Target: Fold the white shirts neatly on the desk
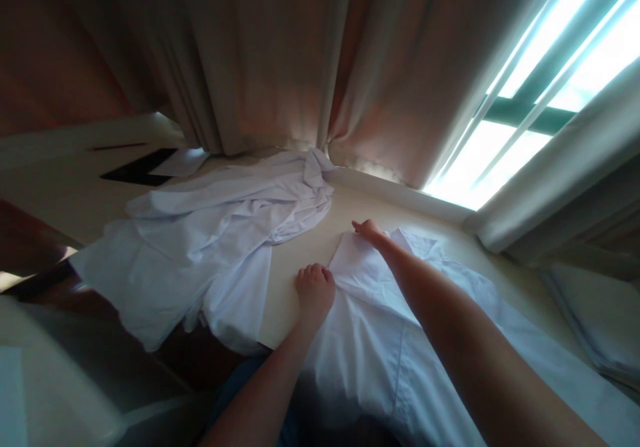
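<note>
A white garment, a shirt or coat, lies over the table with its lower part hanging over the near edge toward me. My left hand is closed in a fist at the garment's left edge, gripping the cloth there. Farther back, my right hand has its fingers drawn together on the garment's far left corner, seemingly pinching it; the fingertips are small and partly hidden. Under my right forearm, the cloth runs on to the right. A second crumpled white garment lies to the left, apart from both hands.
A pale table shows between the two garments. At the back left lie a black flat sheet, a white paper and a thin stick. Curtains hang behind, beside a bright window. White stacked material sits at right.
</note>
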A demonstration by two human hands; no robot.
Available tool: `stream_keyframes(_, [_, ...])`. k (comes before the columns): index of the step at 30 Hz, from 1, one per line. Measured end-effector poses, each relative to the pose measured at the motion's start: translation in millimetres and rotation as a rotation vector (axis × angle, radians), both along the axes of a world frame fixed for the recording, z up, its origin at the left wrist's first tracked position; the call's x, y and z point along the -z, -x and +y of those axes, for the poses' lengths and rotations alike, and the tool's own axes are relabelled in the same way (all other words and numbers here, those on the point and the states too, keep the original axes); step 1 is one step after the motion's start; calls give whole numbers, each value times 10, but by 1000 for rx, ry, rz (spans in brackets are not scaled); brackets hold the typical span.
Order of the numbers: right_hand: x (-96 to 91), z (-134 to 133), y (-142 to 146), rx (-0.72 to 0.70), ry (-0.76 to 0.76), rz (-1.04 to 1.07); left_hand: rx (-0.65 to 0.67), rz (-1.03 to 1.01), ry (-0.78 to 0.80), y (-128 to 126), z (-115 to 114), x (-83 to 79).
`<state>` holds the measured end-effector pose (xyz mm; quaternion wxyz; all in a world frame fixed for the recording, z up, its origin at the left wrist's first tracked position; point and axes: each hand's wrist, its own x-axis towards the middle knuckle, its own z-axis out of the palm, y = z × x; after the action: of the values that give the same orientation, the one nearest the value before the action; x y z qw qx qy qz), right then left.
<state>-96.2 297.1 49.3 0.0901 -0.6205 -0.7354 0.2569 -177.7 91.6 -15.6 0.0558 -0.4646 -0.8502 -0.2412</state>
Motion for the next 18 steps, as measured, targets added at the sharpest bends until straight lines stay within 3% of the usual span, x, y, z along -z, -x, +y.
stream_keyframes(7, [27,-56,38,-2,9,-16,-21,-33,14,-13,-2,-16])
stream_keyframes(11, [20,-199,-30,-5,-73,45,3,-62,-1,-9,-14,-4])
stream_keyframes(14, [-22,-447,-396,-35,-289,163,-13,-86,15,40,-17,-22])
stream_keyframes(16, [-14,-702,-855,-81,-432,208,-2,-115,-6,76,6,-76])
stream_keyframes(18, [55,-1020,-1445,-115,-510,181,113,-119,-69,70,66,-158])
